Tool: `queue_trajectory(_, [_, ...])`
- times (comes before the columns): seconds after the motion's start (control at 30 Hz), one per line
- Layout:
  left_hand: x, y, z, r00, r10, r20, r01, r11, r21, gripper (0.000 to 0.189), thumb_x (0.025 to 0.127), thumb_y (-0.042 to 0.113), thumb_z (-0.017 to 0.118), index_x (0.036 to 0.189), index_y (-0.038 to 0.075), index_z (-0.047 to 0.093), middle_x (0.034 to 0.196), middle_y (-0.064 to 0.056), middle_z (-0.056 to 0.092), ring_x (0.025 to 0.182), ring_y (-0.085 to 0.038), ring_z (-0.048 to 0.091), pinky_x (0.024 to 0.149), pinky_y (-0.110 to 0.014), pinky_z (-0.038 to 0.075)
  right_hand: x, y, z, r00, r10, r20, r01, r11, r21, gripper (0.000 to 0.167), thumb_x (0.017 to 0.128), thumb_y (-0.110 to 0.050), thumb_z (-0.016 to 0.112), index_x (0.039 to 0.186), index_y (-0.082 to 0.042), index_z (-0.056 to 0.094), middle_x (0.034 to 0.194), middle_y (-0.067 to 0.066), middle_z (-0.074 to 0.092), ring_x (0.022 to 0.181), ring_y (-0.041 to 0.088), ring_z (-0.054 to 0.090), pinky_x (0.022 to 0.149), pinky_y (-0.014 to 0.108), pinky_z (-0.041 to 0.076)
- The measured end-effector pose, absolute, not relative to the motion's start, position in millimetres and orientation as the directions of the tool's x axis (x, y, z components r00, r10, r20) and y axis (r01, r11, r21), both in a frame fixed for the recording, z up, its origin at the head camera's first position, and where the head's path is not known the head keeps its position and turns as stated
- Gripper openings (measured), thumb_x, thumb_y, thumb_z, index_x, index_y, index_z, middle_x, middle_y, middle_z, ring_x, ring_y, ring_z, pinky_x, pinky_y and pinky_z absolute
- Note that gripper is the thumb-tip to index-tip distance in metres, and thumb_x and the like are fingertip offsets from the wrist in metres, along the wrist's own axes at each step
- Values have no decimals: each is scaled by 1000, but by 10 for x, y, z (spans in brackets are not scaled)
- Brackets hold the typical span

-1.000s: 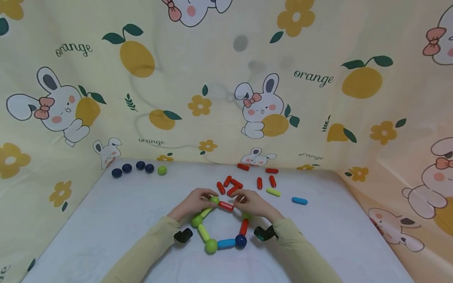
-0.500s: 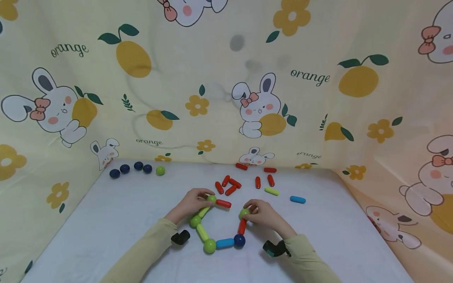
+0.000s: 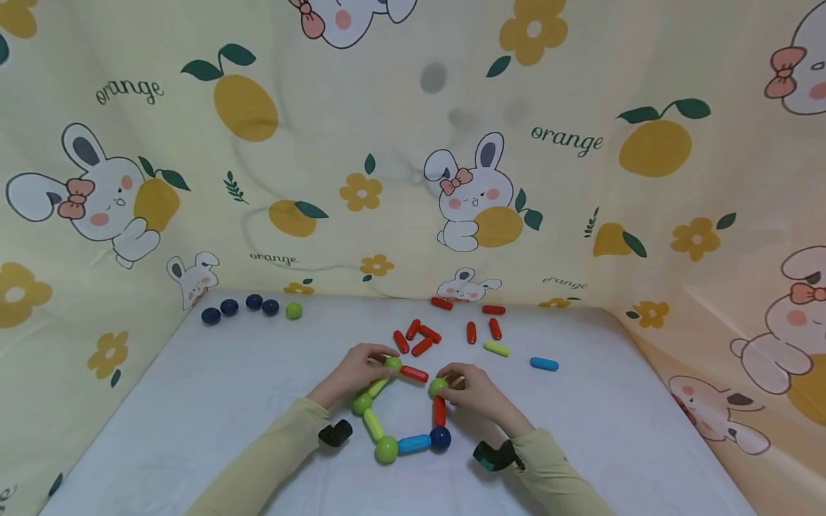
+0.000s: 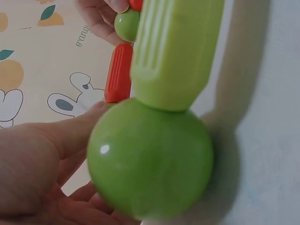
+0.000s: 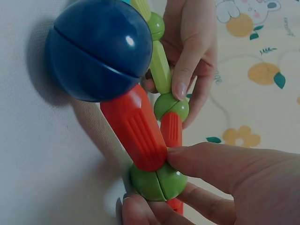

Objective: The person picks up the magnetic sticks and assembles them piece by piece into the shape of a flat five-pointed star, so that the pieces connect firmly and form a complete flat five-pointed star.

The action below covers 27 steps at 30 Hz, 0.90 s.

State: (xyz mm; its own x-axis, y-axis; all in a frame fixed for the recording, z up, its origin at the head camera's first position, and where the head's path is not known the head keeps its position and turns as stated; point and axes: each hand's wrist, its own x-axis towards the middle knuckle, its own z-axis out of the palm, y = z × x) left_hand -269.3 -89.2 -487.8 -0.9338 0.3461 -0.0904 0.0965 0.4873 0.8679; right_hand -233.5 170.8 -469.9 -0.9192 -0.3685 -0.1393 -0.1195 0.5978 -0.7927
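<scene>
A chain of plastic balls and rods curves on the white table in the head view. My left hand point(image 3: 361, 371) pinches a green ball point(image 3: 393, 365) at its far end. From that ball a red rod point(image 3: 414, 373) points right, its tip apart from another green ball point(image 3: 438, 388). My right hand point(image 3: 476, 393) pinches this second ball between thumb and fingers. Below it a red rod point(image 5: 134, 129) joins a dark blue ball point(image 5: 101, 49). A blue rod point(image 3: 414, 444), green balls point(image 4: 150, 159) and light green rods point(image 4: 176, 51) form the rest of the chain.
Several dark blue balls point(image 3: 254, 302) and one green ball point(image 3: 294, 310) lie at the back left. Loose red rods point(image 3: 422, 347) are scattered at the back, with a light green rod point(image 3: 497, 349) and a blue rod point(image 3: 544, 364) to the right. A patterned curtain point(image 3: 400, 143) hangs behind.
My right hand has left the red rod's free end, come down onto the green ball and shifted it slightly left. The left hand keeps its ball, with only slight movement.
</scene>
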Motion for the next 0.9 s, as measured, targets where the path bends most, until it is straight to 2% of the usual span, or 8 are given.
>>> queue_trajectory(0.33, [-2701, -857, -4834, -923, 366, -118, 87, 498, 863, 40, 86, 25, 73, 123, 14, 64, 111, -5, 60, 93, -20, 58, 77, -34, 52, -2362, 1706, -4724, -917, -381, -122, -141, 594, -792, 25, 89, -19, 69, 111, -9, 64, 97, 3, 61, 84, 20, 58, 71, 32, 53])
queue_trajectory(0.5, [-2676, -925, -4825, -929, 342, -137, 54, 494, 868, 37, 90, 29, 68, 122, 12, 62, 111, -4, 62, 96, -20, 59, 77, -34, 53, -2383, 1701, -4702, -918, -371, -142, -127, 613, -780, 26, 88, -21, 70, 112, -11, 65, 98, 2, 61, 88, 20, 57, 74, 33, 52])
queue_trajectory(0.67, [-2527, -1096, -4817, -948, 282, -150, 15, 508, 861, 31, 92, 25, 66, 116, 7, 63, 102, -4, 64, 82, -16, 62, 68, -31, 54, -2407, 1699, -4685, -906, -396, -151, -133, 605, -785, 26, 89, -21, 69, 112, -10, 65, 101, 3, 62, 91, 21, 57, 76, 35, 52])
queue_trajectory(0.8, [-2316, -1259, -4797, -950, 255, -177, -15, 532, 847, 27, 87, 23, 71, 108, 7, 66, 92, -3, 65, 72, -16, 60, 61, -30, 54, -2419, 1712, -4690, -900, -403, -167, -120, 597, -793, 24, 90, -20, 66, 112, -11, 65, 104, 3, 62, 93, 22, 58, 77, 36, 52])
queue_trajectory(0.9, [-2179, -1336, -4799, -939, 295, -177, -8, 496, 868, 27, 83, 20, 75, 105, 6, 67, 89, -3, 64, 70, -17, 61, 60, -31, 55, -2417, 1730, -4693, -901, -399, -172, -112, 595, -796, 24, 90, -19, 66, 112, -10, 66, 105, 3, 63, 94, 22, 58, 79, 36, 53])
